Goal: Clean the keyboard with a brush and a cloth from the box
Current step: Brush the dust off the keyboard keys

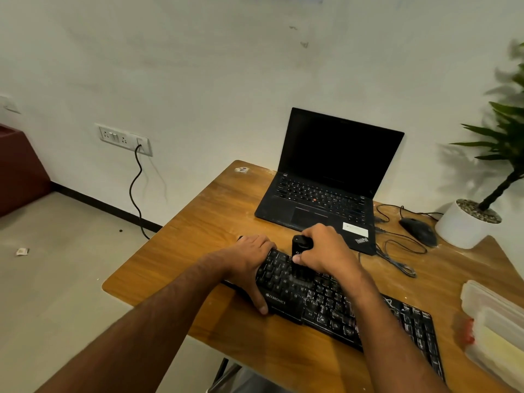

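Black keyboard (340, 304) with white-flecked keys on an orange-brown wood-grain table (198, 236); beyond the keyboard, black laptop (326, 180) with a red dot among its keys; right of the keyboard, black mouse (419, 231), white pot (462, 231), green leaves (499, 137).

Two bare arms show, with no sleeves on them. The left hand (249, 262) and the right hand (326, 251) wear no gloves, rings or watch. The fingernails are short.
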Demonstrator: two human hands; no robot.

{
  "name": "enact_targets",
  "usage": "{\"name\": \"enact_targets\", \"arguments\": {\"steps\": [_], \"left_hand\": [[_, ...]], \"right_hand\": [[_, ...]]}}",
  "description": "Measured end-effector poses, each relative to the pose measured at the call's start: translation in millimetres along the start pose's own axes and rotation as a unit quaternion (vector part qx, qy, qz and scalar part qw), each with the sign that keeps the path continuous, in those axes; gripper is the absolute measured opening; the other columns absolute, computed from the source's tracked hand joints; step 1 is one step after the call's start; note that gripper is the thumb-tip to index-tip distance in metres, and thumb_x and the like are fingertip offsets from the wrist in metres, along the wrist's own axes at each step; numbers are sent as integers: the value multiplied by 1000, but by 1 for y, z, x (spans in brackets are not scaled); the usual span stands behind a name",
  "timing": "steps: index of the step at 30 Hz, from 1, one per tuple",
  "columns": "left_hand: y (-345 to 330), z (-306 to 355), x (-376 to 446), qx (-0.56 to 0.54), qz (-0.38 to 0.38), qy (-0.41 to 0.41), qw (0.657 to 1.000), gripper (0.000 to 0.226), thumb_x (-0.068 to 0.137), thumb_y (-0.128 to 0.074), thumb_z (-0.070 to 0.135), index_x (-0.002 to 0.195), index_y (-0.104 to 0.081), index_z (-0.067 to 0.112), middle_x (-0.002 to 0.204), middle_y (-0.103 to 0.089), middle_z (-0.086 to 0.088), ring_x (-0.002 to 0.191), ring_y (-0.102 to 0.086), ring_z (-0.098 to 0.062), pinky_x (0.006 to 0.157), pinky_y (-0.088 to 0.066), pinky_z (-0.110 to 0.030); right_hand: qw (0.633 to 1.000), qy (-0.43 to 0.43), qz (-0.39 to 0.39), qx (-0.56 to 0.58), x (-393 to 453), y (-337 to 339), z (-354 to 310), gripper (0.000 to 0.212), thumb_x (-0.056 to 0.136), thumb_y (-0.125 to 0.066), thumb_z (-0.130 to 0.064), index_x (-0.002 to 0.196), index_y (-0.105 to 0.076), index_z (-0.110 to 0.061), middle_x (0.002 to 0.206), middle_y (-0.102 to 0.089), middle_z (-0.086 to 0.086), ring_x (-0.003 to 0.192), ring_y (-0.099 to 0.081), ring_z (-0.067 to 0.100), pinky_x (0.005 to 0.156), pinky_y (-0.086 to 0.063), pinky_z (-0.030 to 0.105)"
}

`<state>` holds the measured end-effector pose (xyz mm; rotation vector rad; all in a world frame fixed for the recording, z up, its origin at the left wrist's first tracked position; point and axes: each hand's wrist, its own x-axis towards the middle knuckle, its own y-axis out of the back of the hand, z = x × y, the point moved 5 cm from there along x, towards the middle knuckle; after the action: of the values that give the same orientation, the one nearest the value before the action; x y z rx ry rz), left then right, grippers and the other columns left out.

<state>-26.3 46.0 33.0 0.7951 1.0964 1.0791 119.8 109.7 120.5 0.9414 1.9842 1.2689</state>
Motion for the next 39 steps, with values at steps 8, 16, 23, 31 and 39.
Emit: {"name": "enact_targets", "arguments": {"steps": [8,16,23,31,39], "left_hand": [[1,0,-1,1,-4,6,1000,132,49,-93,70,154,-25,25,148,-33,6,136,-30,-16,124,-25,-46],[1,-1,1,-6,-8,12,1000,135,46,-93,70,154,-24,27,148,-32,6,135,-30,-16,123,-26,-48],[-1,-2,2,-9,-2,10,1000,133,46,-93,71,153,-26,28,148,-33,7,136,-30,-16,123,-26,-47],[-2,-3,3,-6,-6,15,1000,137,44,-93,72,153,-25,27,147,-34,6,135,-31,-16,122,-28,-47],[-2,-3,3,-4,-2,7,1000,133,45,-93,71,152,-26,28,147,-35,6,133,-32,-16,122,-28,-45]], "right_hand": [[999,27,8,22,1,-11,-7,31,79,-82,-26,107,-71,-20,102,-67,0,99,-62,19,79,-45,29],[998,36,20,43,8,-1,-12,24,78,-83,-28,97,-72,-20,95,-67,-1,95,-63,20,79,-49,31],[1000,14,-27,0,11,0,2,34,76,-84,-26,106,-71,-21,103,-68,1,98,-63,20,80,-48,31],[997,20,64,35,13,-6,3,23,78,-81,-24,82,-59,-26,86,-64,-4,94,-64,23,80,-49,32],[998,26,50,2,2,-10,5,27,79,-82,-24,103,-71,-20,101,-68,1,97,-63,22,78,-47,30]]}}
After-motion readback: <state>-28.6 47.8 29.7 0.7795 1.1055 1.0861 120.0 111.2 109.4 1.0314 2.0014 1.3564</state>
